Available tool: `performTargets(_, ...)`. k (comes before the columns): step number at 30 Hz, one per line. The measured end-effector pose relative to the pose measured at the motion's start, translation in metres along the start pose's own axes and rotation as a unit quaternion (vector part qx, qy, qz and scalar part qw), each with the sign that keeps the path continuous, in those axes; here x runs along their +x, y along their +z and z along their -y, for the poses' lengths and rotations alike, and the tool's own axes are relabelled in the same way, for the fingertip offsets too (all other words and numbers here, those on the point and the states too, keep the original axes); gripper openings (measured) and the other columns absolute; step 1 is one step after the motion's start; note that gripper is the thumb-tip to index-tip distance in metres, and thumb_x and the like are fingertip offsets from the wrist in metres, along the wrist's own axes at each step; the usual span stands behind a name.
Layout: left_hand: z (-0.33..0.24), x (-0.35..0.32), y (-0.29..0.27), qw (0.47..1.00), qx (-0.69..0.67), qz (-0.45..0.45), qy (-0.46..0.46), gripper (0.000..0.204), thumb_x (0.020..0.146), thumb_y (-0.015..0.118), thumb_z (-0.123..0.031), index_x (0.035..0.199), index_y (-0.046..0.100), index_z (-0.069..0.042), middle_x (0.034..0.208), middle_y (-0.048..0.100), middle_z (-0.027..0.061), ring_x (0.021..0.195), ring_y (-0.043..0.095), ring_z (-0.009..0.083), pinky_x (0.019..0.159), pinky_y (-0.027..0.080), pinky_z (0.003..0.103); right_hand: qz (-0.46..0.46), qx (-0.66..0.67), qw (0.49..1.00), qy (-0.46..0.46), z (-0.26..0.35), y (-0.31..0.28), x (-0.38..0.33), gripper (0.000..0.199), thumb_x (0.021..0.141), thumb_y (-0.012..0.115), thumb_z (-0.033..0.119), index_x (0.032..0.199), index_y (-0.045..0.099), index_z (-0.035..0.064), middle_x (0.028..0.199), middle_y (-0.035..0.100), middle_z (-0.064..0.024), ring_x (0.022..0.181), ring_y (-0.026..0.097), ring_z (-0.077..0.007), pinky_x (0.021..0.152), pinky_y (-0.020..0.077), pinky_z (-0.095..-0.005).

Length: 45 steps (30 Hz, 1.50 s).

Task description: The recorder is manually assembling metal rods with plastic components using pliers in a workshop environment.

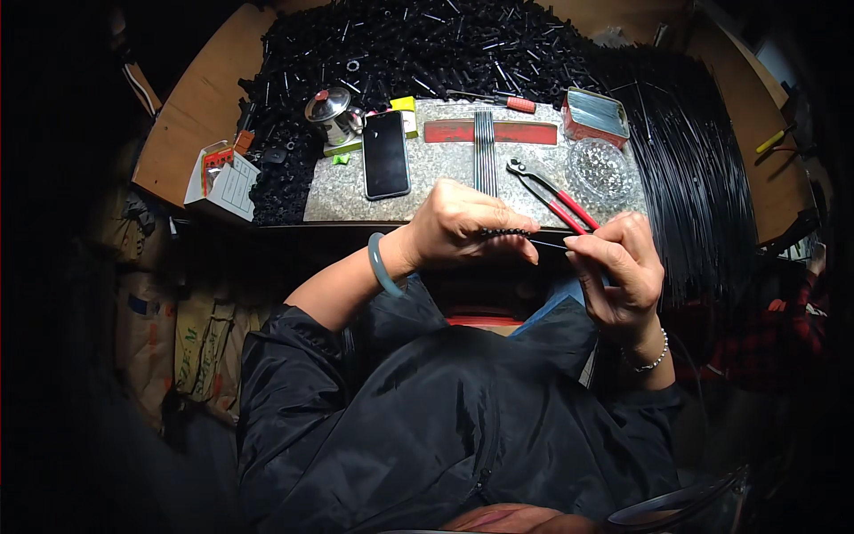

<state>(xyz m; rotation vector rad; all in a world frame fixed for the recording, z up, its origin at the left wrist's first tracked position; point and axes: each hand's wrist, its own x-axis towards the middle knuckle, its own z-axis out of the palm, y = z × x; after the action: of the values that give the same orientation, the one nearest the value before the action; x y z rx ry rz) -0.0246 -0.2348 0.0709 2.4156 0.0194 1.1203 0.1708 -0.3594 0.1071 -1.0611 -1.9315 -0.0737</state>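
Observation:
My left hand (467, 221), with a grey-green bangle at its wrist, is closed on a small black ridged piece (507, 232) just past the table's front edge. To its right, my right hand (620, 267) pinches a thin metal rod (553, 245) between thumb and fingertips. The rod's far end points at the black piece; my fingers hide whether it goes in. Just beyond my hands lie red-handled pliers (556, 198), jaws pointing away. Left of them, several slim metal rods (486, 169) lie side by side across a red bar (440, 132).
A phone (386, 156) and a lidded metal cup (331, 116) stand left on the speckled board (338, 200). On the right are a clear dish (598, 169), an open box (596, 117) and many long black strands (703, 178). Black parts (409, 44) heap up behind a red-handled screwdriver (519, 103).

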Motion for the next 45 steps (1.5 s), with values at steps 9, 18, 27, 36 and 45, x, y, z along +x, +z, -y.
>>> performTargets(9,-0.003,0.002,0.002,0.999,0.042,0.005,0.022,0.021,0.072,0.073,-0.017,0.089,0.069,-0.005,0.071,0.068,0.0068,0.059,0.066,0.0181,0.05,0.05,0.025,-0.009,-0.013,1.0,-0.01,0.0,-0.004,0.004,0.023,0.068,0.067,-0.007,0.088,0.064,0.0029,0.069,0.048,-0.0047,0.063,0.045,-0.0187,0.057,0.0349,-0.0282)
performTargets(18,-0.004,0.002,0.003,0.999,0.038,-0.008,0.02,0.021,0.075,0.072,-0.021,0.088,0.069,-0.005,0.068,0.067,0.0068,0.058,0.066,0.018,0.049,0.049,0.024,-0.018,-0.025,0.999,-0.017,-0.002,-0.002,0.004,0.019,0.069,0.071,0.004,0.086,0.064,0.007,0.069,0.048,-0.0018,0.062,0.045,-0.0176,0.057,0.0317,-0.0297)
performTargets(27,-0.003,0.002,0.002,0.998,0.051,-0.008,0.029,0.021,0.072,0.074,-0.021,0.087,0.069,-0.006,0.07,0.067,0.007,0.057,0.065,0.0181,0.048,0.049,0.025,0.0,-0.015,0.999,-0.042,-0.006,-0.001,0.008,0.022,0.065,0.07,0.003,0.087,0.065,0.0061,0.069,0.048,-0.002,0.062,0.045,-0.0183,0.057,0.0325,-0.0302)
performTargets(36,-0.001,-0.002,0.003,0.998,0.052,-0.016,0.026,0.021,0.073,0.073,-0.021,0.087,0.07,-0.006,0.069,0.067,0.0078,0.058,0.065,0.0185,0.05,0.049,0.025,0.058,0.169,0.974,0.137,0.0,-0.001,0.015,0.017,0.07,0.068,-0.005,0.085,0.066,0.0024,0.07,0.05,-0.0051,0.062,0.047,-0.0167,0.057,0.037,-0.0263)
performTargets(45,0.001,0.0,0.004,0.999,0.045,-0.02,0.002,0.021,0.069,0.075,-0.018,0.087,0.07,-0.011,0.071,0.067,0.0067,0.058,0.064,0.0195,0.049,0.049,0.027,0.047,0.066,0.997,0.003,-0.006,0.0,0.025,0.019,0.068,0.069,0.01,0.086,0.066,0.007,0.068,0.046,-0.001,0.062,0.045,-0.0162,0.059,0.0366,-0.0295)
